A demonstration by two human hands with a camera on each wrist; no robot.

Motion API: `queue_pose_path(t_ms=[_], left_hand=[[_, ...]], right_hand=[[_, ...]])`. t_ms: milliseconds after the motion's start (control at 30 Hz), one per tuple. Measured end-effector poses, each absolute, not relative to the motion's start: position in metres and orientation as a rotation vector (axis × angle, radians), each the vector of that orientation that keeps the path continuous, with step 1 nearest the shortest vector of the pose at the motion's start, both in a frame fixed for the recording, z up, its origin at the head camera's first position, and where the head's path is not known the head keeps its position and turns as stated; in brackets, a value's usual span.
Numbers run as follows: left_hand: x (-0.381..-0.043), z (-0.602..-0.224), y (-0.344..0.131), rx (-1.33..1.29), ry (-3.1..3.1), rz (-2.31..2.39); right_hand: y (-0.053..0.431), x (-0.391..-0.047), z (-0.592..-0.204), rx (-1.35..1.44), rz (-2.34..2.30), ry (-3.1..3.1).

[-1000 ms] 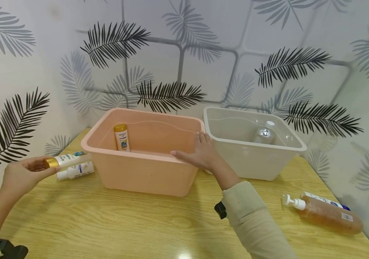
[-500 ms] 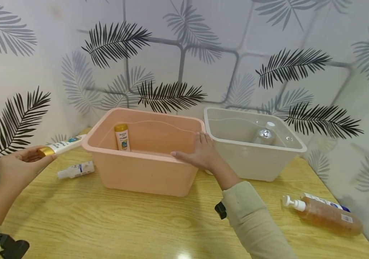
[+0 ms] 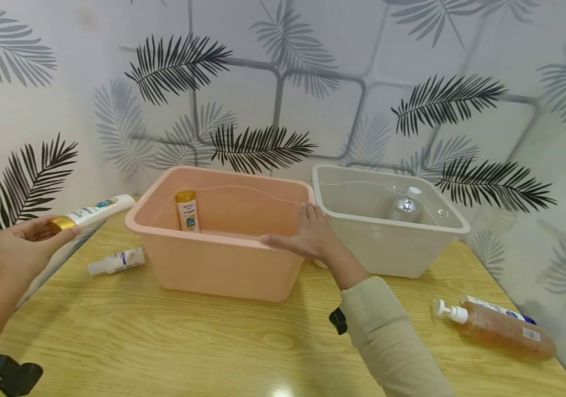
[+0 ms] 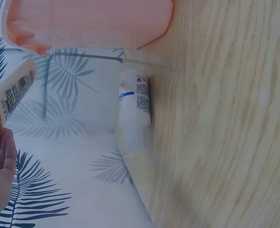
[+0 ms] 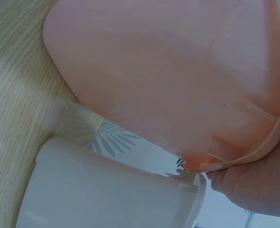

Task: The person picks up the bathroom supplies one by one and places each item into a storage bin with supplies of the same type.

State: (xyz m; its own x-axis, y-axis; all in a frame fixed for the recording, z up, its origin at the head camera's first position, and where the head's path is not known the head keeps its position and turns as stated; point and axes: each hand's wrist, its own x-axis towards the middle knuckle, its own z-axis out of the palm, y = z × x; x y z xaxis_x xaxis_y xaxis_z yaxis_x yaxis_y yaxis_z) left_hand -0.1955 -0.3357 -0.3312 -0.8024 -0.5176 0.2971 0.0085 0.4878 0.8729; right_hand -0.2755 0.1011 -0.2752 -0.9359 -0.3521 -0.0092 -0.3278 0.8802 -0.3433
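My left hand (image 3: pixel 20 251) grips a white bottle by its gold cap in the head view. This bottle (image 3: pixel 95 212) is tilted, with its base end up beside the left rim of the pink bin (image 3: pixel 228 270). Below it, a smaller white bottle (image 3: pixel 116 261) lies on the table; the left wrist view also shows this small bottle (image 4: pixel 136 102). My right hand (image 3: pixel 310 234) rests on the bin's front right corner, fingers extended along the rim. Inside the bin, another gold-capped bottle (image 3: pixel 187 212) leans against the left end.
A light grey bin (image 3: pixel 377 248) stands against the pink bin's right side, holding a clear bottle with a white cap (image 3: pixel 406 205). On the table's (image 3: pixel 213 347) right lie an amber pump bottle (image 3: pixel 508 333) and a white tube with a blue end (image 3: pixel 498 307). A patterned wall rises behind.
My left hand has lifted the gold-capped bottle up and slightly left, tilting its base end higher, away from the small bottle on the table. My right hand has stayed on the rim.
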Motion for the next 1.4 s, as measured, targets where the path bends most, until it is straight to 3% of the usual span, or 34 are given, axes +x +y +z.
queue_pose_path(t_ms=[500,1033,1400], left_hand=[[-0.2,-0.306,-0.322,0.466,-2.099,-1.433],[-0.21,-0.286,-0.304,0.246,-2.029,-1.676],[-0.223,-0.273,-0.291,0.235,-2.17,-1.582]], right_hand=[[0.101,-0.274,-0.273,-0.53,-0.536,2.973],[0.103,-0.275,-0.276,-0.522,-0.569,2.979],[0.103,-0.275,-0.276,-0.524,-0.574,2.976]])
